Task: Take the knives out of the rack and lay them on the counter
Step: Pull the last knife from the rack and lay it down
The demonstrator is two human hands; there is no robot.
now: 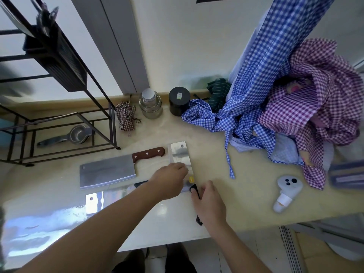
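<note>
Three cleavers lie on the cream counter [226,166]. The wooden-handled cleaver [108,172] lies flat at the middle left. Below it is a third cleaver [94,201], its dark handle partly under my left arm. A black-handled cleaver [180,154] lies with its blade pointing away from me. My left hand [169,180] is curled over the near part of that blade. My right hand [208,203] is closed around its black handle. The dark slotted knife holder [59,56] hangs on the black metal rack [102,91] at the upper left; its contents are too blurred to tell.
A metal squeezer [74,133] lies under the rack. At the back stand a glass jar [150,107], a black jar [179,103] and a small checked bundle [126,117]. Blue checked cloth [246,115] and purple checked cloth [315,105] pile up on the right. A white gadget [287,192] lies near the front edge.
</note>
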